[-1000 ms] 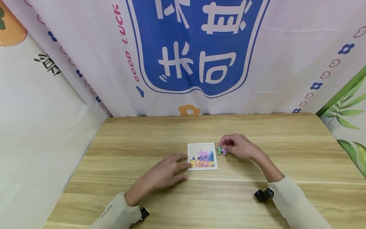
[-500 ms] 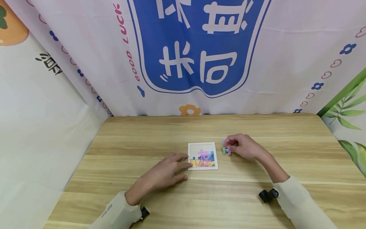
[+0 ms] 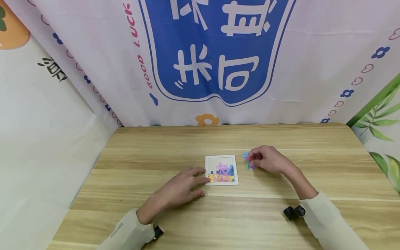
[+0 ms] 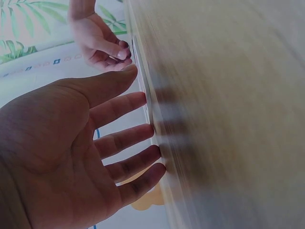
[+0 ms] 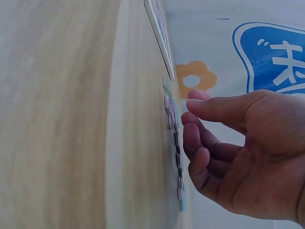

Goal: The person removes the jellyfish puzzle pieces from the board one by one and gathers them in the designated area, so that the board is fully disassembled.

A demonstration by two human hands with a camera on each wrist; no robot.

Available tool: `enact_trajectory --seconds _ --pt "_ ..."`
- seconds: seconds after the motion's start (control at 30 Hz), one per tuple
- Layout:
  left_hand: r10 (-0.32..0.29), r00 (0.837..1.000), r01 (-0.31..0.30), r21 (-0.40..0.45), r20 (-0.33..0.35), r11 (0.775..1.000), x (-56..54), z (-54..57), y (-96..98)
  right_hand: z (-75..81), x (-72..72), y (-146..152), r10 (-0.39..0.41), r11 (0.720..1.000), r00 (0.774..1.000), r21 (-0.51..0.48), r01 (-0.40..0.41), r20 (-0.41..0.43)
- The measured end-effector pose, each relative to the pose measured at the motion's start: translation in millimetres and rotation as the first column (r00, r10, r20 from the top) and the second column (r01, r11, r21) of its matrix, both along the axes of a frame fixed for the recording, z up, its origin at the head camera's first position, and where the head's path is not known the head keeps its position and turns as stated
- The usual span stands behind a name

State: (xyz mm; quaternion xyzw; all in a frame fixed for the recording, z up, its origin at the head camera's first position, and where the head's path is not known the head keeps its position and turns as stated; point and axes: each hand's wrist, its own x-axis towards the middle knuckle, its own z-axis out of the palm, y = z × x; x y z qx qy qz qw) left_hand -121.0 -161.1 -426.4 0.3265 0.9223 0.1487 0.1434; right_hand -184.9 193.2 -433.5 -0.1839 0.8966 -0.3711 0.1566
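A white square puzzle tray lies mid-table, its lower part filled with pink, yellow and blue jigsaw pieces. My left hand lies at the tray's left edge with fingers extended, one fingertip over the rim. In the left wrist view those fingers are straight and spread. To the right of the tray, my right hand hovers close over loose jigsaw pieces: a light blue one and green and purple ones. Its fingers are loosely bent, with nothing visible between thumb and forefinger. Seen from the right wrist, the loose pieces lie flat in a row.
The wooden table reaches back to a printed cloth with a blue badge and white characters. White cloth hangs at the left. Black wrist cameras are strapped at both sleeves.
My right hand has shifted right, away from the tray, and the green and purple pieces have moved right too. A light blue piece now shows beside the fingers. The left hand stays put.
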Motion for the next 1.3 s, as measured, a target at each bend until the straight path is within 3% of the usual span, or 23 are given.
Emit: enact_trajectory --seconds 0.77,1.3 --pt "0.002 1.000 -0.002 0.004 0.000 1.000 0.3 -1.4 -1.1 2.0 1.0 -6.9 -0.002 0.998 1.000 0.066 0.003 -0.026" --pt "-0.006 1.000 0.006 -0.008 0.004 1.000 -1.1 0.5 -0.8 -0.9 -2.1 -24.7 0.015 0.999 0.999 0.048 -0.013 -0.042"
